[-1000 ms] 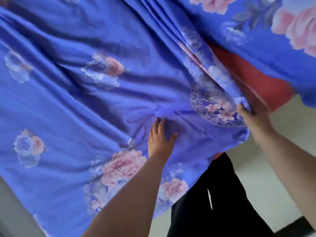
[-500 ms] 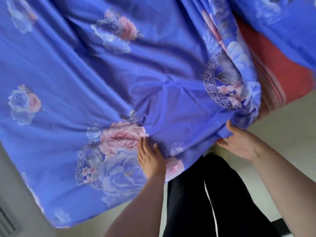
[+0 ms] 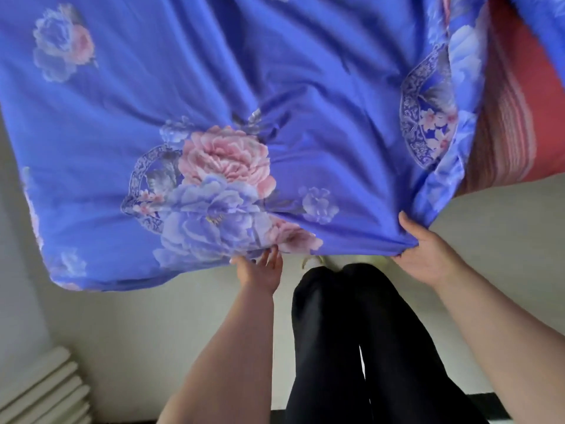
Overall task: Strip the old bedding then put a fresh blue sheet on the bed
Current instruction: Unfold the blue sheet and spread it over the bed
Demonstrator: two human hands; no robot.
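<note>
Blue cotton-looking sheet (image 3: 214,96) with pink and pale purple flowers is filling most of the view, spreading from 9 o'clock across to 2 o'clock and hanging over the near edge of the bed. Its lower hem is sagging down toward 6 o'clock, right in front of the person's black trousers (image 3: 360,347).

Right hand (image 3: 428,255), at about 4 o'clock, is gripping the hem, thumb on top and fingers curled under the fabric, bunching it up a bit. Left hand (image 3: 260,270), near the centre toward 6 o'clock, is reaching up to the hem with fingers fairly straight and loosely spread, tips touching the edge by the big pink flower; can't tell if it's actually pinching anything.

Red striped bedding (image 3: 513,117) is peeking out at 2 o'clock, beside the sheet's folded edge. Pale floor (image 3: 153,316) is showing below.
</note>
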